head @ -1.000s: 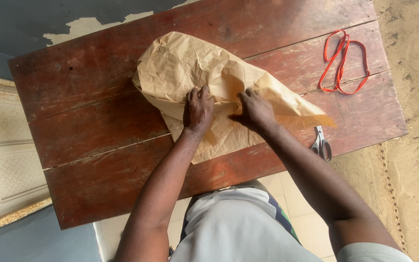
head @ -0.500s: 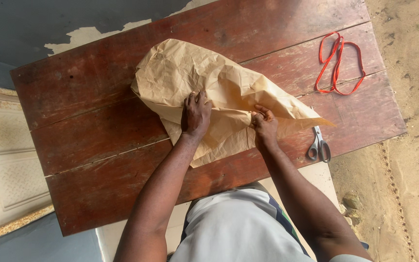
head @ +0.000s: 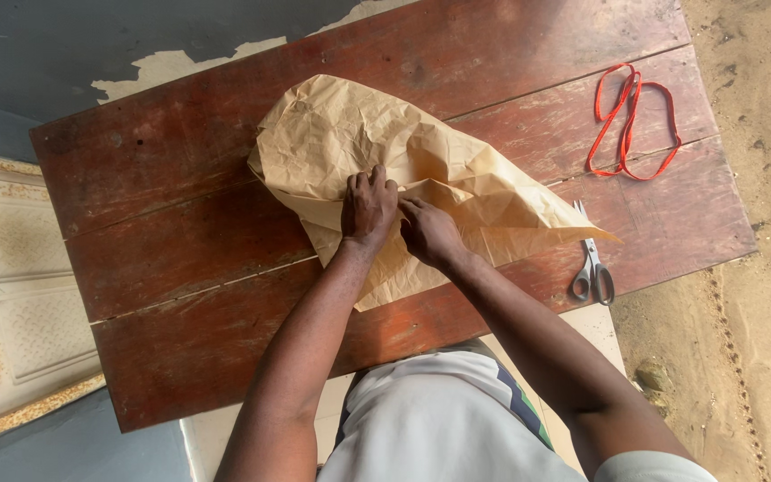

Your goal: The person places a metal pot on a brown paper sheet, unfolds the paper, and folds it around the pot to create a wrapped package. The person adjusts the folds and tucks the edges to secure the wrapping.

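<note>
A crumpled sheet of brown paper (head: 350, 134) lies folded over itself in the middle of a dark red wooden table (head: 171, 250). My left hand (head: 368, 207) presses flat on the paper near its centre, fingers together and pointing away from me. Close beside it, my right hand (head: 428, 230) rests on a folded edge of the same sheet, fingertips touching the crease. The two hands almost touch each other.
Grey-handled scissors (head: 592, 265) lie shut at the table's near right, just past the paper's pointed corner. A looped orange-red ribbon (head: 633, 123) sits at the far right. Sandy ground (head: 760, 268) lies to the right, pale embossed tiles (head: 11, 286) to the left.
My right hand has slid left along the paper's fold, from the right part of the sheet to right beside my left hand. My left hand stayed pressed in place.
</note>
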